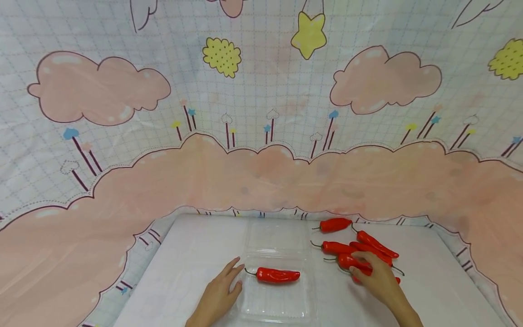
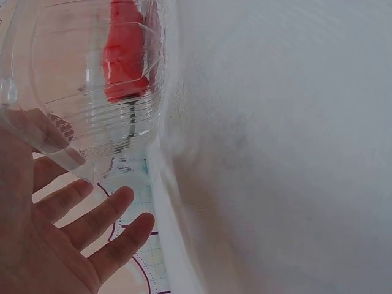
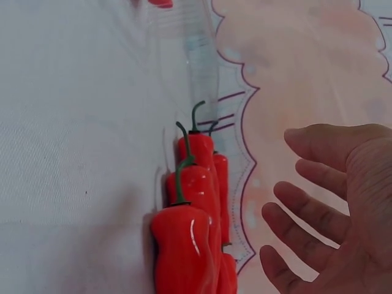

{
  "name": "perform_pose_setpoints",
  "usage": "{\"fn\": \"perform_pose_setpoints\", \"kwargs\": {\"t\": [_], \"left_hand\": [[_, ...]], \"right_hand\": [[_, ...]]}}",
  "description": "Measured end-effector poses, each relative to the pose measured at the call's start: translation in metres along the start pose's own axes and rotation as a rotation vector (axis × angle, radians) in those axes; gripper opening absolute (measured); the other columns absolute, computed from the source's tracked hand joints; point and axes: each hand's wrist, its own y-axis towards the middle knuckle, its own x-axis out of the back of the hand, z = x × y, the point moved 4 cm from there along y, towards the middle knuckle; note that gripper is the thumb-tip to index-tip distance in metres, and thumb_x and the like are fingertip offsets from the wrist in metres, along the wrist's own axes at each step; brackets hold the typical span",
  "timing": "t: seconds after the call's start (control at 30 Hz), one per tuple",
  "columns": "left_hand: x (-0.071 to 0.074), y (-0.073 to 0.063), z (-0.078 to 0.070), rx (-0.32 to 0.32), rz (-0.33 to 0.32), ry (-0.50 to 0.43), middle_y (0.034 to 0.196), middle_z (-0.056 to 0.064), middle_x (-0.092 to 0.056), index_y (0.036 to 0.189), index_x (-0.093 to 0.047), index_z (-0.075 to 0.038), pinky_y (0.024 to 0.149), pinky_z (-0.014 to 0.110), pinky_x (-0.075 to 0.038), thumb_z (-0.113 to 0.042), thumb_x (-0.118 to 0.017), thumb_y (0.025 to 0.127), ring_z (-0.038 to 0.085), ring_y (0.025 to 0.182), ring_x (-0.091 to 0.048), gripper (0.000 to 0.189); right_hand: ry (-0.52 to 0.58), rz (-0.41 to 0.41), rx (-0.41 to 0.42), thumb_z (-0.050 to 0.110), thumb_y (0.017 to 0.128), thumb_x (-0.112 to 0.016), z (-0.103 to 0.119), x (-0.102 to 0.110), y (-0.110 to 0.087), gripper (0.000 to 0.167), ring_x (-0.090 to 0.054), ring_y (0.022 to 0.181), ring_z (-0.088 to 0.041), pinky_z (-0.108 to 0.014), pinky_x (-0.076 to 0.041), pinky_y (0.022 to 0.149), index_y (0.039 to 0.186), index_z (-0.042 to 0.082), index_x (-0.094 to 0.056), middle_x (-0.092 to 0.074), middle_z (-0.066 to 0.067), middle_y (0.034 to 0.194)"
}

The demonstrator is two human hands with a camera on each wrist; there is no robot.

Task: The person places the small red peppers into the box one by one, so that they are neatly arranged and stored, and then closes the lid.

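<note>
Red peppers (image 1: 334, 247) near right-hand fingers (image 1: 368, 257), another pepper (image 1: 278, 275) in a clear box (image 1: 279, 302)

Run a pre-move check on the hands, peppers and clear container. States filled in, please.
1. Lid folded back from the container base: ok.
2. Bare floor left around the pepper inside: ok.
3. Right hand open over the loose peppers: ok.
4. Loose pepper gripped: not ok; the right wrist view shows a gap between fingers and peppers.
5. Left hand touching the container: cannot tell; it is open, right beside it.
</note>
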Motion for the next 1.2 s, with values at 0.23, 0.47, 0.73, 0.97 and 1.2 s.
{"fn": "perform_pose_setpoints", "kwargs": {"t": [0.23,0.47,0.73,0.97,1.2], "left_hand": [[0.001,0.003,0.000,-0.004,-0.007,0.008,0.148,0.000,-0.051,0.132,-0.063,-0.016,0.092,0.048,-0.055,-0.019,-0.066,0.090,0.025,0.118,-0.064,0.042],[0.001,0.002,-0.001,-0.007,-0.005,0.012,0.148,0.000,-0.051,0.131,-0.063,-0.016,0.092,0.048,-0.054,-0.019,-0.066,0.090,0.026,0.119,-0.063,0.041],[0.000,0.002,-0.001,-0.012,-0.005,0.007,0.148,0.001,-0.052,0.131,-0.063,-0.015,0.091,0.048,-0.055,-0.019,-0.066,0.090,0.025,0.117,-0.065,0.041],[0.000,0.000,0.000,0.000,-0.005,0.013,0.148,0.001,-0.051,0.131,-0.063,-0.016,0.092,0.048,-0.054,-0.019,-0.066,0.090,0.026,0.118,-0.064,0.041],[-0.001,-0.001,0.001,0.002,0.000,0.007,0.148,0.000,-0.051,0.131,-0.063,-0.016,0.092,0.048,-0.055,-0.020,-0.066,0.090,0.025,0.117,-0.065,0.041]], "right_hand": [[-0.008,-0.026,0.027,0.025,0.084,-0.077,-0.003,0.002,0.004,0.046,-0.060,0.109,-0.029,-0.051,-0.056,0.088,0.125,0.010,-0.062,-0.066,-0.012,0.121],[-0.024,0.012,-0.029,0.029,0.085,-0.076,-0.014,0.003,0.003,0.049,-0.058,0.112,-0.033,-0.053,-0.055,0.089,0.128,0.009,-0.061,-0.063,-0.015,0.126],[-0.029,0.052,-0.082,0.030,0.084,-0.077,-0.021,0.004,0.002,0.052,-0.058,0.111,-0.032,-0.050,-0.056,0.087,0.128,0.007,-0.060,-0.062,-0.017,0.125],[-0.022,0.065,-0.093,0.033,0.083,-0.078,-0.029,0.001,0.003,0.056,-0.058,0.111,-0.031,-0.049,-0.056,0.087,0.128,0.006,-0.060,-0.064,-0.016,0.123],[-0.052,0.065,-0.097,0.038,0.080,-0.079,-0.038,-0.001,0.003,0.060,-0.058,0.109,-0.031,-0.050,-0.056,0.087,0.126,0.005,-0.062,-0.065,-0.016,0.121]]}}
